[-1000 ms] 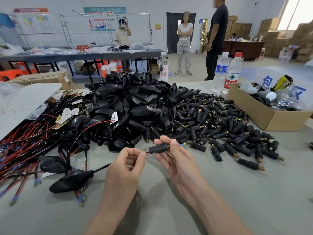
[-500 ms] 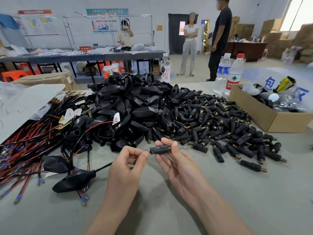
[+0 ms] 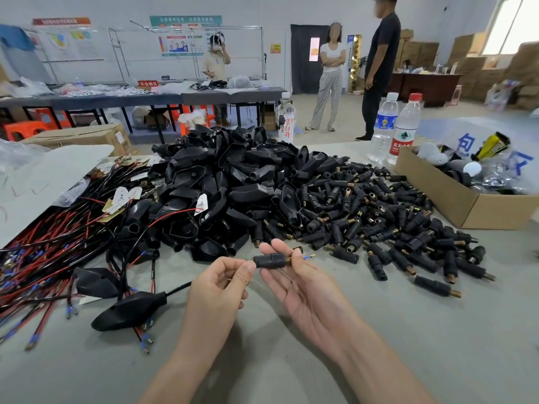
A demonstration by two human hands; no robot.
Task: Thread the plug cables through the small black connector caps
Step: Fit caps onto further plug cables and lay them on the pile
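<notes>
Black connector cap (image 3: 269,260) clamped in right hand (image 3: 309,290) fingers, blue wire tip (image 3: 307,257) just beyond; left hand (image 3: 221,287) fingers pinch plug cable (image 3: 178,288).

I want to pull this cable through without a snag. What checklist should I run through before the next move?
1. Connector cap gripped: ok, right hand pinches it.
2. Wire tip out past the cap's brass end: ok.
3. Plug cable gripped: ok, left hand pinches at the cap's rear.
4. Every wire through: cannot tell, only one tip shows.
5. Plug lies loose on the table: ok.
</notes>
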